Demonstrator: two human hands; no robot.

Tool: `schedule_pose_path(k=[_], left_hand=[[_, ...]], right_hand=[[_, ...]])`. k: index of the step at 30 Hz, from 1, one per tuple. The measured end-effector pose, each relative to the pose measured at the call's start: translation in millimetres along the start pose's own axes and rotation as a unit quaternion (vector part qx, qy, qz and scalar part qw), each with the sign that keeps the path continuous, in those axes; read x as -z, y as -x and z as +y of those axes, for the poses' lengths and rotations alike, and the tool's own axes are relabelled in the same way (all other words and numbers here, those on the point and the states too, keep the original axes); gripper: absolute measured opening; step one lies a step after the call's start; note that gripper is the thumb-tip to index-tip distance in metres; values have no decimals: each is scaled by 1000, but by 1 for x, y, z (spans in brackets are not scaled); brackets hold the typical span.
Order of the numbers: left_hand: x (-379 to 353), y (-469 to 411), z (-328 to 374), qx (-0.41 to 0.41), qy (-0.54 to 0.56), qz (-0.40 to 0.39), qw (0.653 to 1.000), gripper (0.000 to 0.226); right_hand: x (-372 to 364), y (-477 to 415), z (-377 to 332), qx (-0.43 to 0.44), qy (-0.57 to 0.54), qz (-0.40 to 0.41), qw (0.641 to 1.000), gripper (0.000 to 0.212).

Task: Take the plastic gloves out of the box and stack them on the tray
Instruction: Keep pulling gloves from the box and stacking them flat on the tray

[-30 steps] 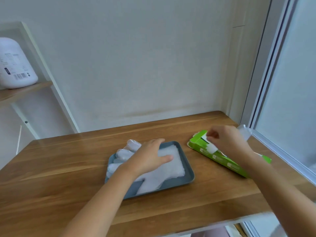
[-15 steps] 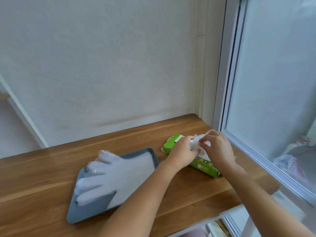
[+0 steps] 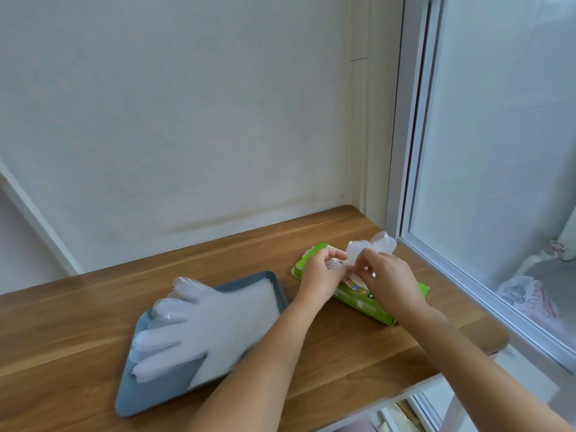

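Both left hand (image 3: pixel 318 275) and right hand (image 3: pixel 389 277) pinch glove (image 3: pixel 380 243), half-hiding box (image 3: pixel 375 307).

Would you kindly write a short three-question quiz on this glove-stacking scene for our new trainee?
1. True or false: the left hand and the right hand both pinch a crumpled glove above the green box.
2. Where do the stacked gloves lie? A: on the blue-grey tray, fingers overhanging its rim. B: on the windowsill. C: inside the box.
3. Fill in: from the person's side, the box lies to the ___ of the tray on the wooden table.

Key: 1 true; 2 A; 3 right.
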State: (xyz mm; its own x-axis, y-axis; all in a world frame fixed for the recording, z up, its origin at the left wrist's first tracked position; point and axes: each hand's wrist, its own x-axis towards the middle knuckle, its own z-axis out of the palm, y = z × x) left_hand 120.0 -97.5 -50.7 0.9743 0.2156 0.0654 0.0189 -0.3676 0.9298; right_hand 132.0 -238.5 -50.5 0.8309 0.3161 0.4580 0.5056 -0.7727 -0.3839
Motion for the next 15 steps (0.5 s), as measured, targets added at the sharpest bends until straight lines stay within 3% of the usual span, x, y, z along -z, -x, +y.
schedule_pose_path(k=[2,5,10,15], left_hand=[[1,0,-1,1,2,-4,1000,22],[2,2,-2,15,-12,-43,999,43],[-3,4,-6,17,-102,-105,989,83],[-10,5,-6,12,-198,-106,974,91]], right_hand=[[0,0,0,-29,-54,-6,998,11],[4,-1,0,-86,-83,-31,992,23],[7,-9,-5,-48,-17,-67,996,8],[9,-16,-14,-16,90,-106,990,9]])
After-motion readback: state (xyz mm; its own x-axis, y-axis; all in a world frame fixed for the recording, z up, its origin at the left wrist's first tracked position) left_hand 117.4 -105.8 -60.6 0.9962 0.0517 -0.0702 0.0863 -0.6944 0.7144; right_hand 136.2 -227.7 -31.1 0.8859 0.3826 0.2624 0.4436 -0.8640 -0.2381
